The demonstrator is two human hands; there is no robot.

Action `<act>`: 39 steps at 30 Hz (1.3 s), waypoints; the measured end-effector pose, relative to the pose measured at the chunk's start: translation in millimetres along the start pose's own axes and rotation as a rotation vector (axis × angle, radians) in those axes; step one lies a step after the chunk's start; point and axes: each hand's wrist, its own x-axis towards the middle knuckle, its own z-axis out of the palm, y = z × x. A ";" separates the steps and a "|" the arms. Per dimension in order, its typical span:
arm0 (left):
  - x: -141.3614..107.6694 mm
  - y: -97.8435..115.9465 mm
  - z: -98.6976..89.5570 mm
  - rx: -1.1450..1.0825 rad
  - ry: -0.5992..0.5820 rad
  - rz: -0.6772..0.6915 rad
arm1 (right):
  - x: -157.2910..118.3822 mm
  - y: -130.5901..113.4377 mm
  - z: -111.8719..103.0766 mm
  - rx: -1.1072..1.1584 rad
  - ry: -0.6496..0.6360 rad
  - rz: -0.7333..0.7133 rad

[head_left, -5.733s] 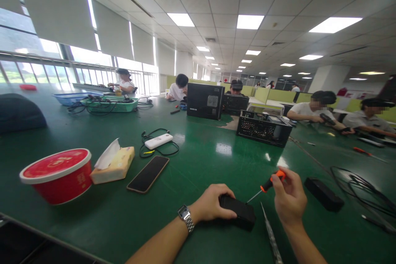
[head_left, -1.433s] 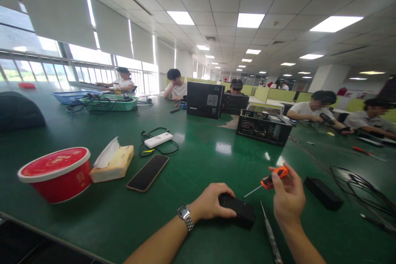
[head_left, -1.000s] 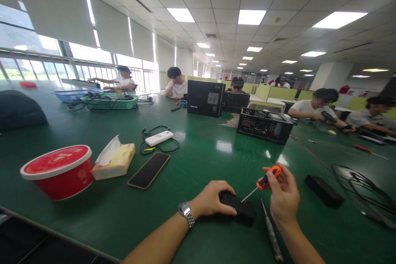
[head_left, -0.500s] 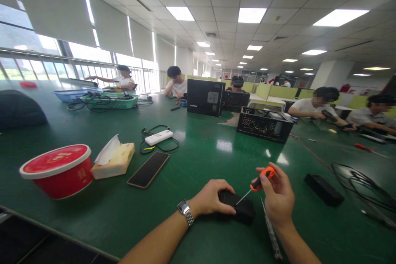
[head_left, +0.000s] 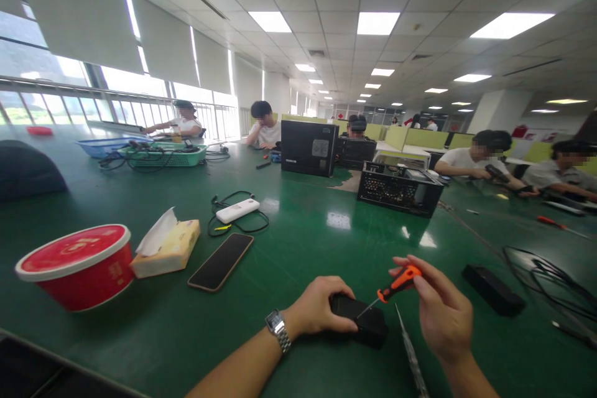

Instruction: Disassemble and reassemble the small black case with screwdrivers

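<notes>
Can't read a single word here, honestly. The red tub [head_left: 86, 283] has gold print on its side plus some sort of logo on the lid [head_left: 51, 258], all mush. Same with the pale sticker [head_left: 319, 148] and the tiny light marking on the PC case [head_left: 298, 137]: too small, too blurry.

The left hand [head_left: 319, 308] holds a black box [head_left: 372, 325] on the green table [head_left: 298, 230]. The right hand [head_left: 445, 311] holds an orange screwdriver [head_left: 398, 284], tip at the box. A phone [head_left: 221, 262] lies near some tissues [head_left: 175, 251].
</notes>
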 end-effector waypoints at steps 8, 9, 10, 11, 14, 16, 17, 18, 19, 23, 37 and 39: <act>0.2 0.6 -0.1 0.002 0.014 0.016 | -0.2 -3.3 -2.3 -0.231 -0.030 -0.138; 0.2 1.2 -0.4 -0.001 0.013 0.014 | 1.1 -4.1 -3.1 -0.235 -0.032 -0.094; 0.1 1.9 -0.7 -0.006 0.012 0.012 | 3.1 -4.5 -4.5 -0.222 -0.040 -0.041; 0.0 2.6 -1.0 -0.011 0.010 0.009 | 5.9 -3.8 -6.7 -0.198 -0.045 0.013; -0.3 4.1 -1.4 -0.015 0.007 -0.001 | 17.7 9.9 -18.4 -0.095 0.014 0.155; -0.4 4.2 -1.1 -0.002 0.008 0.000 | 25.3 30.5 -30.2 -0.049 0.133 0.243; -0.5 4.0 -0.8 0.007 0.007 0.002 | 28.1 43.4 -36.9 -0.059 0.180 0.296; -0.5 3.7 -0.6 0.015 0.006 0.005 | 29.7 56.9 -43.7 -0.103 0.224 0.339; -0.6 3.4 -0.4 0.021 0.006 0.005 | 30.2 70.2 -50.4 -0.180 0.239 0.372; -1.1 2.6 -0.4 0.044 0.016 -0.010 | 22.4 105.9 -70.3 -0.403 0.124 0.412; 0.4 -1.9 -3.8 0.171 0.150 -0.116 | -15.9 34.8 -25.0 -1.252 -0.482 0.176; 0.3 -3.4 -4.6 0.182 0.176 -0.135 | -29.9 23.1 -24.9 -1.319 -0.517 0.248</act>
